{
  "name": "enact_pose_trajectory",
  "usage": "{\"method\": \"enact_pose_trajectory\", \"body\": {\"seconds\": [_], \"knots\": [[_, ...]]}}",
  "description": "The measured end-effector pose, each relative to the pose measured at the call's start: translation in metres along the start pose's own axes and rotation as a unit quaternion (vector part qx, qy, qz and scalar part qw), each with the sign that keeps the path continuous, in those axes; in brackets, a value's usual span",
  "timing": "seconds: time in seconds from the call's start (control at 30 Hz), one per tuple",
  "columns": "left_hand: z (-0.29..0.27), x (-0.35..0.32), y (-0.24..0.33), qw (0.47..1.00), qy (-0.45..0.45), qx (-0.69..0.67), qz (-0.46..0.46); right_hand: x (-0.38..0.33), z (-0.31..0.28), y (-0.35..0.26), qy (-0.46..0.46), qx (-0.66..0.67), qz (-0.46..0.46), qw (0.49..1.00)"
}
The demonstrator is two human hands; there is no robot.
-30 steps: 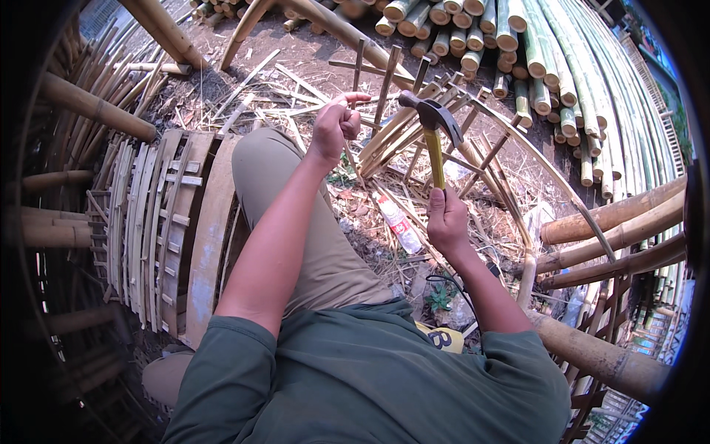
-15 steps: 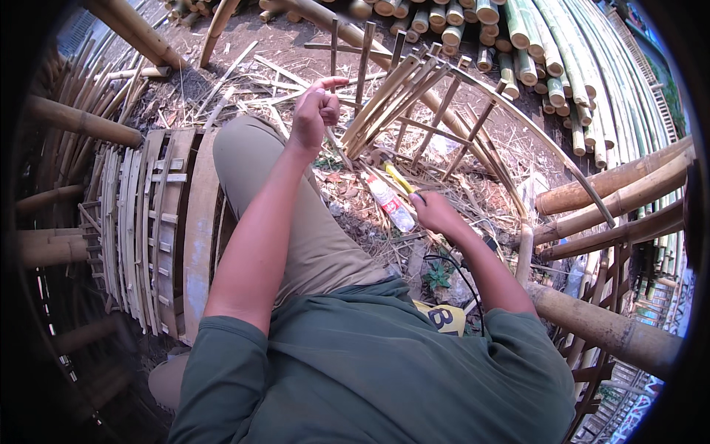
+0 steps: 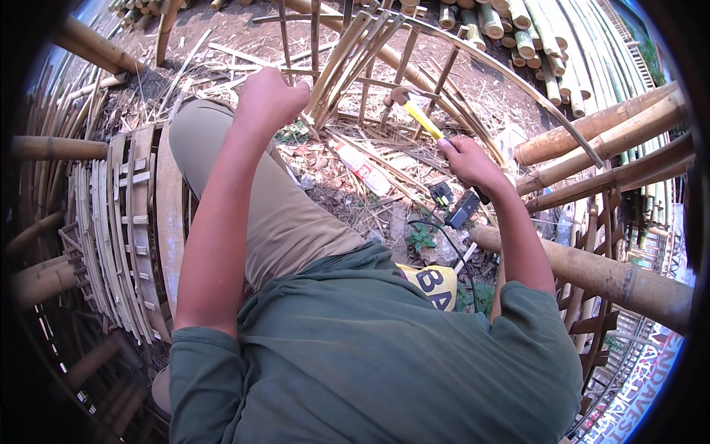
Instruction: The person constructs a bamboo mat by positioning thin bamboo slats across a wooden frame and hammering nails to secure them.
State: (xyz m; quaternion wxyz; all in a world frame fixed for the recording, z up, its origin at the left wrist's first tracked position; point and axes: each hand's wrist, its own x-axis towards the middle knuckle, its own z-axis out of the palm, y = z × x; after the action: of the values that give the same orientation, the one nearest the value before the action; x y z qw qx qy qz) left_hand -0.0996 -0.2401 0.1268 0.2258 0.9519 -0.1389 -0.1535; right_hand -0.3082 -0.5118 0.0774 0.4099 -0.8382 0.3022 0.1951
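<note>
My right hand [image 3: 470, 164] grips a hammer [image 3: 423, 120] by its yellow handle, with the metal head pointing up and away from me, near the foot of a bamboo slat frame [image 3: 409, 53]. Above my left knee, my left hand [image 3: 271, 101] is closed, its back toward me. Whatever its fingers hold is hidden behind them. Just beyond that hand, several split bamboo slats [image 3: 347, 63] lean together against the frame. Between my hands, a clear plastic bottle [image 3: 364, 169] with a red and white label lies on the littered ground.
Stacked bamboo poles [image 3: 529, 37] lie at the far right. Thick bamboo poles [image 3: 592, 137] jut in from the right. On my left is a slatted bamboo bench [image 3: 133, 214]. Near my right forearm are a black box-shaped device [image 3: 463, 209] and a black cable [image 3: 455, 255].
The hammer has swung up and rightward, away from the bottle. My left hand has turned, and its outstretched index finger no longer shows. The whole view has shifted.
</note>
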Motion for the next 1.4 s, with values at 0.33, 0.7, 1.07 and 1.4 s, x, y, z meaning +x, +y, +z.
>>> {"method": "enact_pose_trajectory", "body": {"seconds": [0.33, 0.7, 1.07, 1.4], "knots": [[-0.04, -0.03, -0.003, 0.991, 0.047, -0.124, 0.001, -0.004, 0.009, -0.023, -0.01, 0.037, -0.02, 0.999], [-0.154, -0.127, -0.048, 0.915, 0.162, -0.368, 0.015, -0.022, 0.059, -0.114, -0.084, 0.205, -0.143, 0.965], [-0.224, -0.264, -0.228, 0.787, 0.343, -0.506, -0.082, -0.026, 0.147, -0.246, -0.165, 0.143, -0.351, 0.91], [-0.171, -0.377, -0.332, 0.606, 0.555, -0.553, -0.14, -0.051, 0.284, -0.339, -0.08, 0.046, -0.415, 0.905]]}}
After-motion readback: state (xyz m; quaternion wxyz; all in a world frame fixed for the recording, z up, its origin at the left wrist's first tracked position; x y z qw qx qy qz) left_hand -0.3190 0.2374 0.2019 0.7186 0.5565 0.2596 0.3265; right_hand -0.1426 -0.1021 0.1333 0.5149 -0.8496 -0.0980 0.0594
